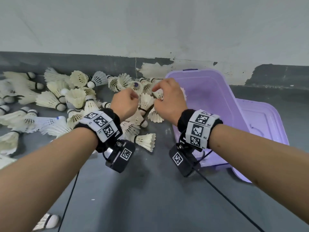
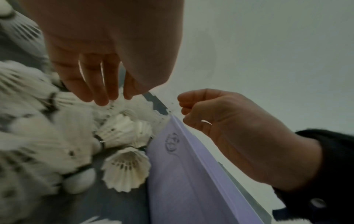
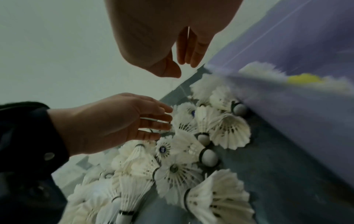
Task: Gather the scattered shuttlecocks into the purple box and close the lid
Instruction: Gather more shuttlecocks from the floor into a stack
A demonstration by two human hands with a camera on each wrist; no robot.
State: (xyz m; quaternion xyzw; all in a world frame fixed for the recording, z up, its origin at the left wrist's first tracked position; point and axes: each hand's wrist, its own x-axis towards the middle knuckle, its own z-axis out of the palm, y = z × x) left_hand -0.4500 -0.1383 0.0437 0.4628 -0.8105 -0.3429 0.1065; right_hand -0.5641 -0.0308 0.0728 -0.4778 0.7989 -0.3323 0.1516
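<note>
Shuttlecocks [image 1: 78, 99] sideways, seemingly every direction

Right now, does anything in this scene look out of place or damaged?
Yes. Shuttlecocks lie heaped and scattered on the floor left of the box, not in it. The lid is off, wedged askew under the box. The wall paint is chipped near the floor.

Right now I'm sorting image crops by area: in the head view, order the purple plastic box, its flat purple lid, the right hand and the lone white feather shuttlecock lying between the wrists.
1. Purple plastic box
2. Flat purple lid, partly hidden
3. Right hand
4. Lone white feather shuttlecock
</note>
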